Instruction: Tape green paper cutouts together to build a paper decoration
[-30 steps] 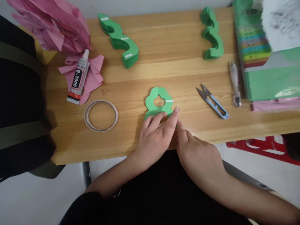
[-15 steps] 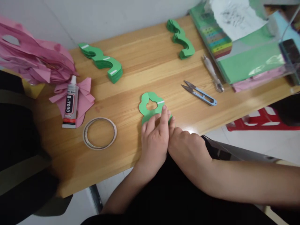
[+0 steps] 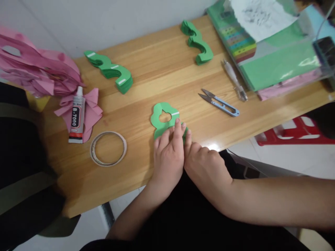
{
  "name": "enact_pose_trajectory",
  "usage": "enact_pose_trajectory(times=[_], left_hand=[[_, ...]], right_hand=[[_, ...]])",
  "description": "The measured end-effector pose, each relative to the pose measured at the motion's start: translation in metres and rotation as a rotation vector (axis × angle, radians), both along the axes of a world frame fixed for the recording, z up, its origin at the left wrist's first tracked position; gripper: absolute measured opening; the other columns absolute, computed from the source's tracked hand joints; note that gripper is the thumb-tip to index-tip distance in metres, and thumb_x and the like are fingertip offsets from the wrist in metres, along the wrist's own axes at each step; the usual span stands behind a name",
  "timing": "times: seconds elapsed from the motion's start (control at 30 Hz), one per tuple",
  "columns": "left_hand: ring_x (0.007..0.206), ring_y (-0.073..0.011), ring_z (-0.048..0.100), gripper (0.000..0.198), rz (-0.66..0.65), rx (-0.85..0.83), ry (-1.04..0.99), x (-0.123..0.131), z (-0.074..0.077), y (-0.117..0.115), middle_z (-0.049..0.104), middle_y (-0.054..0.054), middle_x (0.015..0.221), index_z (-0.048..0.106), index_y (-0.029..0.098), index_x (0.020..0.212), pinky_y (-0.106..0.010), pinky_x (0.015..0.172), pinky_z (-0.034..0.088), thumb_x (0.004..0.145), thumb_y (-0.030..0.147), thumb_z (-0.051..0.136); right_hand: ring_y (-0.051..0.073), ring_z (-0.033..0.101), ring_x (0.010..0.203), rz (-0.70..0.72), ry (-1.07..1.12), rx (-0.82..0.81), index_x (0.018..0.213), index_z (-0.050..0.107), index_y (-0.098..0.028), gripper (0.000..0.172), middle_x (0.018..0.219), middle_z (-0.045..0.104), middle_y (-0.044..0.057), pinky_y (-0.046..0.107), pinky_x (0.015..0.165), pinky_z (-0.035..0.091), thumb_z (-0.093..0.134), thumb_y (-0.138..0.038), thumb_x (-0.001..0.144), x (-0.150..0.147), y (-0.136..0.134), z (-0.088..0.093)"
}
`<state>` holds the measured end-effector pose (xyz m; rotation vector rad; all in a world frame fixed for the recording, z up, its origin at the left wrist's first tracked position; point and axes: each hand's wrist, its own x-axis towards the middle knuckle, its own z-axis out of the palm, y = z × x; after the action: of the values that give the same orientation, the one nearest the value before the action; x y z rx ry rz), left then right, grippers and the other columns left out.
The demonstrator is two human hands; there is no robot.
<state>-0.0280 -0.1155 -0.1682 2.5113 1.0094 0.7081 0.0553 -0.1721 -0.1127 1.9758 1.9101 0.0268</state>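
Observation:
A green paper cutout (image 3: 156,115) with a wavy edge, a hole and a white strip lies near the table's front edge. My left hand (image 3: 169,157) presses down over its lower part, index finger stretched out and the other fingers partly bent. Right against it, my right hand (image 3: 205,162) is curled, its forefinger reaching to the cutout's right edge. Its thumb and fingertips are hidden, as is much of the cutout's lower part. Farther back lie two stacks of wavy green paper pieces; the left stack (image 3: 125,77) bears white strips, the right stack (image 3: 205,48) shows none.
Thread snips (image 3: 222,104) and a clear pen-like tool (image 3: 235,80) lie to the right. At left are a tape roll (image 3: 92,150), a B-7000 glue tube (image 3: 77,118) on a pink paper bow, and bagged pink pieces (image 3: 52,69). Green sheets in plastic (image 3: 280,66) occupy the back right.
The whole view has shifted slightly, so the things on the table appear a little farther left. My hands stay pressed at the green paper cutout with almost the same pose.

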Motion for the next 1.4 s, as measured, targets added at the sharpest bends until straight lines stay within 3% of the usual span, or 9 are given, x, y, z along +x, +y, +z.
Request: enact_pose_trajectory(times=[0.5,0.67,0.77,0.87,0.97,1.03,1.13,1.23,1.4], left_hand=[[0.117,-0.0242,0.059,0.069,-0.074,-0.116,0.027,-0.005,0.009,0.003,0.067,-0.012,0.127,0.018,0.017,0.152,-0.042,0.093,0.049,0.095,0.021,0.057],[0.119,-0.0248,0.056,0.075,-0.075,-0.224,0.008,-0.008,0.009,0.005,0.065,-0.01,0.13,0.019,0.019,0.152,-0.044,0.098,0.047,0.091,0.019,0.062],[0.121,-0.0245,0.056,0.077,-0.069,-0.252,-0.028,-0.009,0.009,0.006,0.065,-0.01,0.129,0.016,0.021,0.153,-0.045,0.099,0.048,0.091,0.021,0.062],[0.119,-0.0264,0.059,0.075,-0.036,-0.253,-0.072,-0.012,0.01,0.006,0.068,-0.011,0.125,0.018,0.022,0.152,-0.047,0.096,0.051,0.091,0.02,0.061],[0.115,-0.0276,0.063,0.069,0.001,-0.256,-0.099,-0.014,0.007,0.003,0.069,-0.011,0.121,0.022,0.023,0.151,-0.048,0.091,0.056,0.091,0.018,0.057],[0.114,-0.0278,0.065,0.066,0.028,-0.243,-0.123,-0.015,0.0,0.001,0.07,-0.01,0.12,0.025,0.025,0.15,-0.047,0.089,0.058,0.091,0.016,0.054],[0.115,-0.0256,0.066,0.061,0.044,-0.256,-0.206,-0.015,-0.015,0.0,0.069,-0.01,0.122,0.027,0.027,0.148,-0.044,0.091,0.059,0.093,0.015,0.05],[0.115,-0.024,0.066,0.057,0.073,-0.273,-0.293,-0.015,-0.022,0.001,0.069,-0.01,0.123,0.029,0.027,0.147,-0.042,0.096,0.058,0.094,0.015,0.047],[0.118,-0.0231,0.065,0.053,0.069,-0.26,-0.29,-0.018,-0.006,0.014,0.066,-0.01,0.128,0.035,0.029,0.144,-0.035,0.093,0.059,0.094,0.016,0.049]], right_hand=[[0.011,0.049,0.038,0.289,0.079,0.161,0.119,0.069,-0.006,0.052,0.059,0.064,0.005,0.024,0.037,0.03,0.036,0.007,0.081,0.041,-0.018,-0.001],[0.014,0.059,0.045,0.224,0.446,0.106,0.119,0.066,-0.005,0.05,0.067,0.069,0.006,0.024,0.038,0.038,0.037,0.005,0.08,0.063,-0.016,0.001],[0.013,0.065,0.055,0.037,0.862,0.042,0.113,0.067,-0.015,0.036,0.077,0.073,0.004,0.023,0.049,0.048,0.042,-0.008,0.089,0.088,-0.009,0.005],[0.014,0.066,0.059,-0.291,0.985,0.235,0.099,0.071,-0.019,0.02,0.08,0.075,0.006,0.024,0.054,0.05,0.057,-0.022,0.087,0.13,0.013,0.015],[0.015,0.064,0.058,-0.621,0.749,0.656,0.091,0.075,-0.014,0.019,0.076,0.074,0.011,0.027,0.056,0.046,0.068,-0.028,0.08,0.182,0.052,0.034],[0.016,0.066,0.062,-0.73,0.668,0.751,0.092,0.076,-0.011,0.026,0.074,0.074,0.014,0.029,0.056,0.044,0.064,-0.032,0.083,0.217,0.081,0.049],[0.016,0.065,0.06,-0.679,0.584,0.743,0.094,0.077,-0.009,0.027,0.071,0.074,0.014,0.029,0.057,0.044,0.062,-0.028,0.083,0.264,0.119,0.063],[0.015,0.063,0.056,-0.532,0.471,0.711,0.086,0.078,-0.008,0.02,0.061,0.071,0.01,0.026,0.054,0.043,0.062,-0.019,0.08,0.297,0.144,0.058],[0.007,0.056,0.046,-0.353,0.373,0.764,0.075,0.079,-0.007,0.034,0.056,0.068,0.007,0.021,0.049,0.038,0.05,-0.02,0.085,0.317,0.164,0.035]])
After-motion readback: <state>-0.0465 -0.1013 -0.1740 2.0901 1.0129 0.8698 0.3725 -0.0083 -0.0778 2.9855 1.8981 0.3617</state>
